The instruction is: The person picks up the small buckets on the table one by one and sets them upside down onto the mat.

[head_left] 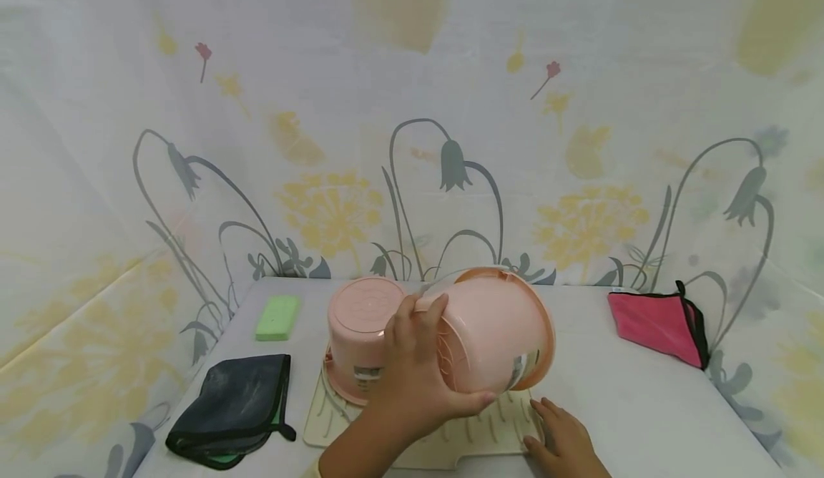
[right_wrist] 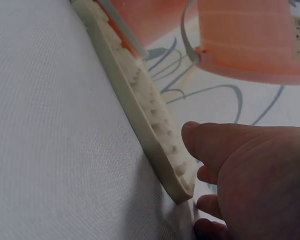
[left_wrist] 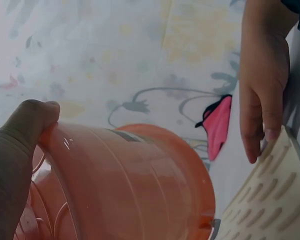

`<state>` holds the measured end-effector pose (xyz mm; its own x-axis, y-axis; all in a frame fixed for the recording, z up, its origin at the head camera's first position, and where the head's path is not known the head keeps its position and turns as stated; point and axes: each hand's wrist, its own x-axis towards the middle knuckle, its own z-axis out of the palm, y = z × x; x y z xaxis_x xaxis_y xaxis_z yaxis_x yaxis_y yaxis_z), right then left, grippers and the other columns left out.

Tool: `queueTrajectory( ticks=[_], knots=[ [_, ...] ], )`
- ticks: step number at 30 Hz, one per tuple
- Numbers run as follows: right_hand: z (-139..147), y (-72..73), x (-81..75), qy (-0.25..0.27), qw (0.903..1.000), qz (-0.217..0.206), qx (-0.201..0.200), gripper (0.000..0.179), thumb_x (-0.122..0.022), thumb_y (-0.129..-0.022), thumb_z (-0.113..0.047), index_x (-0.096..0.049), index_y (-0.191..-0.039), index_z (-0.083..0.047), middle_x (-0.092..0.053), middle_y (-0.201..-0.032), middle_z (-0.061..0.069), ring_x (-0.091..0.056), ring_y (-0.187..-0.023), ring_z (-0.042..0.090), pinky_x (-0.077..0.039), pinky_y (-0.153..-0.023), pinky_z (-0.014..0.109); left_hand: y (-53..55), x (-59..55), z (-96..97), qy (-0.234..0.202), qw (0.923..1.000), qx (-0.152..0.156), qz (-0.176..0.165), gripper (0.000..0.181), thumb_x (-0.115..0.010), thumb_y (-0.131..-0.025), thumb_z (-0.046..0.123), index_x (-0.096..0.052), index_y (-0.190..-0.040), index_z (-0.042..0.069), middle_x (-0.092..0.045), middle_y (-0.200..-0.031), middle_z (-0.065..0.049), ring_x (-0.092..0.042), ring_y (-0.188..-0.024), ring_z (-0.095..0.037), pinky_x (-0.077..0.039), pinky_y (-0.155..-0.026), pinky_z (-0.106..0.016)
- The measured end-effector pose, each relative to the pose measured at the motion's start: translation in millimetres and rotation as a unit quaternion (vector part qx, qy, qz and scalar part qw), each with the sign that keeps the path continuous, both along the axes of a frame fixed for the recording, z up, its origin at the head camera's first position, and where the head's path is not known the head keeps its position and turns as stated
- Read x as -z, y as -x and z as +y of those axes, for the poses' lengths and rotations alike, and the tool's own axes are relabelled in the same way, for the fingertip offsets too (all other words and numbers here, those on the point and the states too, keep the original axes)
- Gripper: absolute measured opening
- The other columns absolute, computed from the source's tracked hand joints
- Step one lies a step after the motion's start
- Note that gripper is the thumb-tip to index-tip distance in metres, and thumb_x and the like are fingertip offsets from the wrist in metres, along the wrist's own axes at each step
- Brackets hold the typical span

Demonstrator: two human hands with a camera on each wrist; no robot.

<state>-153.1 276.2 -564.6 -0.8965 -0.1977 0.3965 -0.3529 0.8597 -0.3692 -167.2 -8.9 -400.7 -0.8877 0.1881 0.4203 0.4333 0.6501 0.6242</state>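
Tipped on its side, a pink bucket [head_left: 496,331] is held over the ribbed cream draining board [head_left: 476,431], its mouth facing right. My left hand [head_left: 415,374] grips it by the base end, and the thumb [left_wrist: 40,114] lies along the base rim in the left wrist view. A second pink bucket [head_left: 367,313] stands upside down on the board's left part, its handle down beside it. My right hand [head_left: 566,441] is at the board's right edge, fingers loosely extended. In the right wrist view its thumb [right_wrist: 205,142] is apart from the board's corner.
A green sponge [head_left: 277,318] lies at the back left of the white table [head_left: 618,406]. In front of it is a folded dark cloth [head_left: 232,403] with black trim. A pink cloth [head_left: 656,324] sits at the far right. Behind hangs a flower-patterned curtain [head_left: 425,91].
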Motion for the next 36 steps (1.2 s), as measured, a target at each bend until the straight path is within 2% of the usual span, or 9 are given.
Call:
queueTrajectory(
  ticks=[2,5,9,12,16,23,29,34,36],
  knots=[
    [0,-0.9,-1.9,0.002,0.9999,-0.017,0.002,0.058,-0.086,-0.080,-0.020,-0.067,-0.128,0.007,-0.068,-0.127,0.027,-0.066,-0.113,0.048,-0.052,-0.091,0.065,1.3,-0.1,3.8,0.017,0.9999,0.000,0.001,0.133,-0.096,-0.055,0.068,-0.020,-0.163,0.047,-0.016,-0.169,-0.008,-0.023,-0.151,-0.037,-0.054,-0.095,-0.058],
    [-1,-1.3,-1.6,-0.005,1.0000,-0.006,-0.004,0.063,-0.088,-0.077,-0.024,-0.067,-0.127,0.008,-0.069,-0.126,0.026,-0.066,-0.112,0.047,-0.052,-0.091,0.065,3.5,0.8,9.6,0.056,0.9983,-0.007,0.010,0.131,-0.093,-0.058,0.072,-0.020,-0.164,0.046,-0.015,-0.169,-0.011,-0.025,-0.149,-0.040,-0.051,-0.098,-0.062],
    [-2,-3.1,-2.7,0.007,0.9995,-0.032,-0.005,0.069,-0.089,-0.077,-0.030,-0.065,-0.130,0.008,-0.067,-0.130,0.027,-0.064,-0.117,0.049,-0.048,-0.096,0.068,6.8,2.6,18.9,0.123,0.9913,-0.038,0.027,0.128,-0.085,-0.057,0.083,-0.022,-0.163,0.047,-0.020,-0.168,-0.012,-0.035,-0.145,-0.042,-0.048,-0.099,-0.065],
    [-3,-4.4,-3.2,0.016,0.9981,-0.059,0.005,0.071,-0.088,-0.078,-0.031,-0.065,-0.132,0.008,-0.066,-0.133,0.027,-0.061,-0.121,0.050,-0.045,-0.100,0.070,9.3,5.1,26.8,0.156,0.9860,-0.057,0.018,0.128,-0.080,-0.056,0.088,-0.020,-0.163,0.051,-0.020,-0.169,-0.010,-0.038,-0.144,-0.039,-0.048,-0.098,-0.063],
    [-2,-4.6,-1.9,0.015,0.9979,-0.062,0.008,0.070,-0.088,-0.078,-0.031,-0.065,-0.132,0.007,-0.066,-0.133,0.027,-0.061,-0.121,0.050,-0.045,-0.100,0.070,13.1,7.9,37.6,0.170,0.9835,-0.062,0.002,0.130,-0.079,-0.056,0.090,-0.019,-0.164,0.050,-0.019,-0.169,-0.011,-0.034,-0.146,-0.040,-0.047,-0.096,-0.062],
    [-2,-3.8,1.6,-0.004,0.9998,-0.019,0.002,0.070,-0.091,-0.074,-0.029,-0.067,-0.129,0.006,-0.069,-0.130,0.024,-0.064,-0.117,0.046,-0.047,-0.097,0.067,19.3,9.0,54.2,0.192,0.9786,-0.073,-0.009,0.126,-0.079,-0.056,0.090,-0.026,-0.163,0.048,-0.025,-0.167,-0.017,-0.034,-0.147,-0.049,-0.046,-0.095,-0.069],
    [-3,-4.0,2.3,-0.004,0.9998,-0.016,0.008,0.070,-0.091,-0.073,-0.029,-0.067,-0.129,0.005,-0.069,-0.129,0.022,-0.065,-0.117,0.044,-0.047,-0.098,0.065,24.0,8.6,68.8,0.187,0.9786,-0.085,-0.011,0.125,-0.080,-0.057,0.087,-0.020,-0.162,0.054,-0.026,-0.166,-0.015,-0.036,-0.142,-0.050,-0.039,-0.098,-0.076],
    [-3,-3.9,3.3,-0.014,0.9996,0.025,0.005,0.071,-0.093,-0.068,-0.027,-0.068,-0.126,0.005,-0.071,-0.125,0.021,-0.067,-0.111,0.043,-0.049,-0.093,0.061,29.1,7.5,81.1,0.187,0.9762,-0.109,-0.014,0.120,-0.077,-0.058,0.089,-0.026,-0.160,0.053,-0.026,-0.166,-0.014,-0.036,-0.141,-0.048,-0.040,-0.092,-0.076],
    [-2,-4.3,3.1,-0.008,0.9997,0.022,0.006,0.071,-0.093,-0.068,-0.027,-0.068,-0.126,0.005,-0.071,-0.126,0.022,-0.066,-0.111,0.044,-0.049,-0.093,0.063,31.9,7.2,85.8,0.188,0.9750,-0.116,-0.020,0.119,-0.075,-0.059,0.091,-0.027,-0.161,0.053,-0.024,-0.168,-0.014,-0.035,-0.143,-0.048,-0.041,-0.090,-0.076]
  ],
)
